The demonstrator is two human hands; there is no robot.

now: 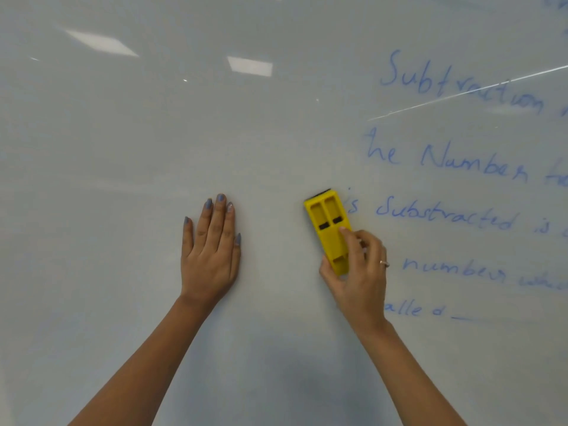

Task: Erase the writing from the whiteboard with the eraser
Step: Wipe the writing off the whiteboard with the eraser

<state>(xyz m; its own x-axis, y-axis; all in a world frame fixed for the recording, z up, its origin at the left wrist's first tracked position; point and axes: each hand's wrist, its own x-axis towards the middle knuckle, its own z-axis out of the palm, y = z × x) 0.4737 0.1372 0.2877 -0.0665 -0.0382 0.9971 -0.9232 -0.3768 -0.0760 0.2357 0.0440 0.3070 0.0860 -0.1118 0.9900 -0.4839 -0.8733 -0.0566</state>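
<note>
Yellow eraser (pixel 329 230), gripped low by the right hand (pixel 358 272), meets the whiteboard (pixel 276 133) beside the blue writing (pixel 445 210); the left hand (pixel 210 250) lies flat, fingers straight (bracing); pressing evenly should wipe cleanest.

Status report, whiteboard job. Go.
Left hand flat on whiteboard. Right hand grips yellow eraser, at left edge of blue writing. Several lines unerased. Path clear.

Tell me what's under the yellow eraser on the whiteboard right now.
A dark pad strip shows at the top edge of the yellow eraser, against the whiteboard. The board beneath it is covered, so I can't tell whether any blue writing lies there. The right hand grips its lower end.
</note>
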